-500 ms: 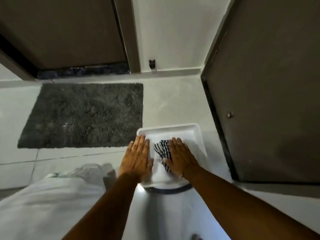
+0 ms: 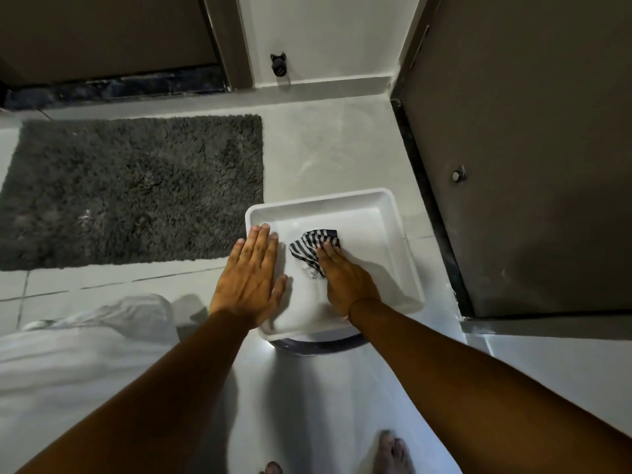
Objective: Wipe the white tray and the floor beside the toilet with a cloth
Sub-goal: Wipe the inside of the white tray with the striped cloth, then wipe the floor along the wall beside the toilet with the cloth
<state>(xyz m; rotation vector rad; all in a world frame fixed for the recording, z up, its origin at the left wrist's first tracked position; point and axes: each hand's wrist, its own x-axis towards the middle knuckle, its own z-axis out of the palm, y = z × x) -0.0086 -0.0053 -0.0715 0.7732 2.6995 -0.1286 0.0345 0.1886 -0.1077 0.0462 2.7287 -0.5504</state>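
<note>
A white rectangular tray point(image 2: 386, 213) rests on top of a round grey-rimmed object, above the pale tiled floor point(image 2: 328, 148). A black-and-white striped cloth point(image 2: 307, 246) lies crumpled inside the tray near its middle. My right hand point(image 2: 345, 278) presses flat on the cloth's near part, fingers on the fabric. My left hand point(image 2: 251, 278) lies flat with fingers together over the tray's left rim, holding nothing. No toilet is visible.
A dark grey shaggy mat point(image 2: 136, 189) covers the floor to the left. A brown door point(image 2: 533, 148) stands at the right, another door at the top left. A black door stopper point(image 2: 278, 65) sits on the far wall. My bare toes point(image 2: 393, 449) show at the bottom; my white-clad knee is at lower left.
My right hand has slid the cloth farther away and to the right inside the tray. My left hand has shifted left onto the tray's rim.
</note>
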